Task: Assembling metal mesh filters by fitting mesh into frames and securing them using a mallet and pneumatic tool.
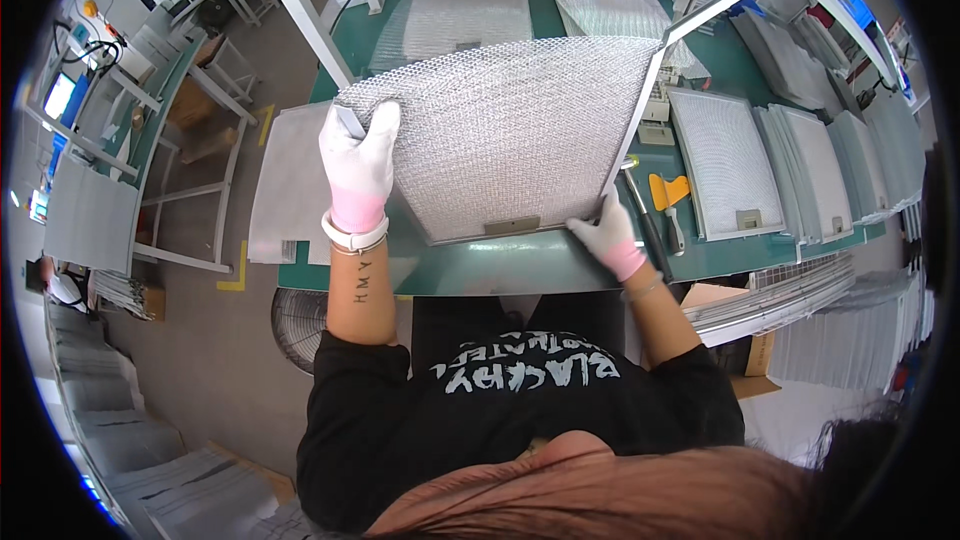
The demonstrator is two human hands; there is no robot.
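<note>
A silver metal mesh filter panel point(520, 140) stands tilted over the green table, its lower edge near the table's front. Framing shows along its right and bottom edges, with a small handle plate point(512, 226) at the bottom. My left hand point(360, 165), in a white and pink glove, is closed on the panel's upper left edge. A short grey metal strip point(348, 121) shows at that hand; whether it belongs to the panel I cannot tell. At the lower right corner, my gloved right hand point(608, 236) grips the frame, its thumb in front and fingers partly hidden.
Right of the panel lie a hammer point(640, 205) and an orange-bladed scraper point(670, 195). Finished-looking mesh filters point(728, 165) lean in rows at the right. More mesh sheets point(470, 15) lie behind. A pale panel stack point(290, 180) is at the left, beside a metal post point(300, 15).
</note>
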